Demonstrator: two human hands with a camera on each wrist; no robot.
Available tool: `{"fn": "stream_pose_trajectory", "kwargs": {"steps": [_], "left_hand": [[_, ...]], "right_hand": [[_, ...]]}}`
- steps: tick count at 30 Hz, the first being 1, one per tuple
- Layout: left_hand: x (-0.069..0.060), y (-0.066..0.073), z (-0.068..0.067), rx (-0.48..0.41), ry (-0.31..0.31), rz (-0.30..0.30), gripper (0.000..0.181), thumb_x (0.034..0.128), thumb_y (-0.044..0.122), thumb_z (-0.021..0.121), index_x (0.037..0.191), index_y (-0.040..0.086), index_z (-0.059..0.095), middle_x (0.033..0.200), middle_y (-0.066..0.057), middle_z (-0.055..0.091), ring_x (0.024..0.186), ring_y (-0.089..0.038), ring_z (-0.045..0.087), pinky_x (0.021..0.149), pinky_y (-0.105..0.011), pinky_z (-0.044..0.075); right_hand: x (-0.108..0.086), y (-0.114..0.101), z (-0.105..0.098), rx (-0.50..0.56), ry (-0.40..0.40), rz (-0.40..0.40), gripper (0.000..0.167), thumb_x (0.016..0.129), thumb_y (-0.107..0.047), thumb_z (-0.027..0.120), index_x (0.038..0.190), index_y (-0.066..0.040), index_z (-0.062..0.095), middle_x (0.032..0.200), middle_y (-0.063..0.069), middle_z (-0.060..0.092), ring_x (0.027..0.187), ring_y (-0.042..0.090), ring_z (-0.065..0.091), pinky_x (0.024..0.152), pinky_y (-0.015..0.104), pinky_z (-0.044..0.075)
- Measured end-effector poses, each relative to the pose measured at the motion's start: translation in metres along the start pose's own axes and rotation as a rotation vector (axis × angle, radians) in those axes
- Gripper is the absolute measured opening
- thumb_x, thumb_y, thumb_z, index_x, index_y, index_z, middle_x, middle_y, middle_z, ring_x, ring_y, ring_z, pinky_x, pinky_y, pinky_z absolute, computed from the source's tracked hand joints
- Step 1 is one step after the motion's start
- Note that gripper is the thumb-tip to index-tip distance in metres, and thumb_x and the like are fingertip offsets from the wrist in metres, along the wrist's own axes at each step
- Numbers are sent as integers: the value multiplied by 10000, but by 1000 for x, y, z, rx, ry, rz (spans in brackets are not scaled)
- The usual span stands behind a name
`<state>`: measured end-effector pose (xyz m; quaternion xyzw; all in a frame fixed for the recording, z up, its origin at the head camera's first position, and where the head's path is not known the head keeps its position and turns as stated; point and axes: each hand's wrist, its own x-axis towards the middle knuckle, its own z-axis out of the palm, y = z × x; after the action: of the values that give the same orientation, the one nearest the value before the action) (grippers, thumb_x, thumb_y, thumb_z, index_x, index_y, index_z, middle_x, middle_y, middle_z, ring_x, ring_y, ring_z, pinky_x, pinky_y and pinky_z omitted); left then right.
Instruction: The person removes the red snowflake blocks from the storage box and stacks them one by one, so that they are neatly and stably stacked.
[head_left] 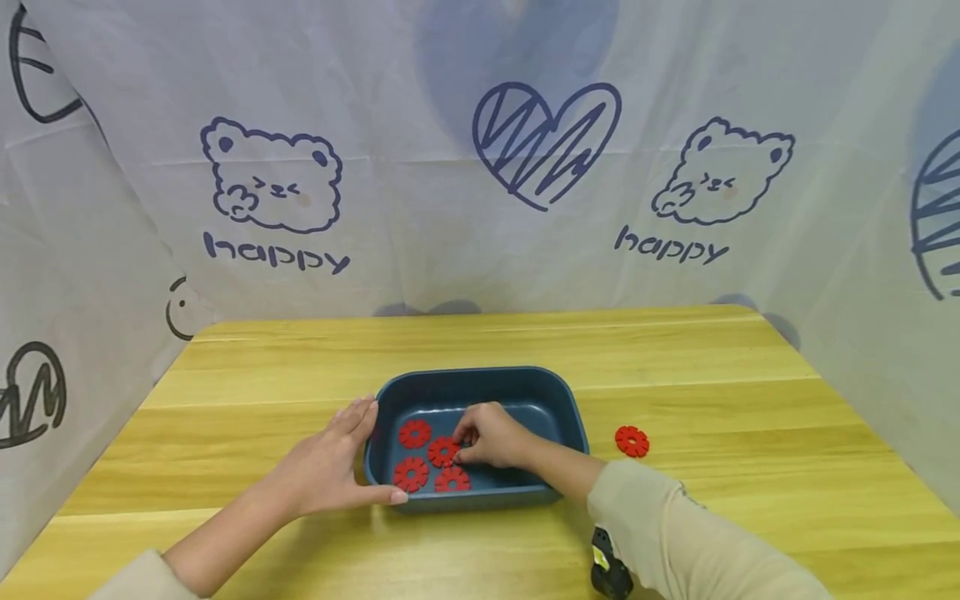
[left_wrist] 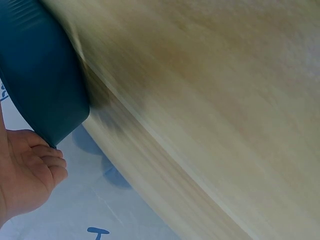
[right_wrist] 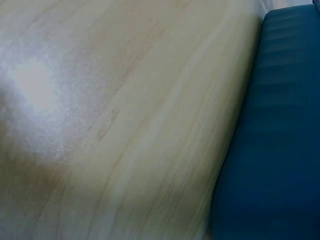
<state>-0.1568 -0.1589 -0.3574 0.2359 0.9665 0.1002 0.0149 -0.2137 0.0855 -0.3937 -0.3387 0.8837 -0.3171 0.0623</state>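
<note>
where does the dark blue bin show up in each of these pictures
Head: below centre of the picture, seen from above, with the left hand at its left end; this is the dark blue bin.
Left wrist: top left corner, cut off by the picture's edge, with its outside showing.
Right wrist: along the right edge, also cut off, outer wall showing.
Shared landmark: the wooden table, visible in all three views.

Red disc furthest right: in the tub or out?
Out: the notched red disc lies on the wooden tabletop, right of the dark blue tub and not touching it.
</note>
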Motion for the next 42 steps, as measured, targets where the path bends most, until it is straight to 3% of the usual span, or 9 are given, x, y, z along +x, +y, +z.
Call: {"fn": "stream_pose_trajectory", "kwargs": {"steps": [42], "left_hand": [[-1,-1,3,-14,4,-14,1151,662,757,592,1421,-57,299,1493,-241,265,1331,-460,313,912,-572,441]], "right_hand": [[-1,2,-1,0,66,30,137,704,-76,779,766,16,699,724,60,613,629,36,506,574,131,426]]}}
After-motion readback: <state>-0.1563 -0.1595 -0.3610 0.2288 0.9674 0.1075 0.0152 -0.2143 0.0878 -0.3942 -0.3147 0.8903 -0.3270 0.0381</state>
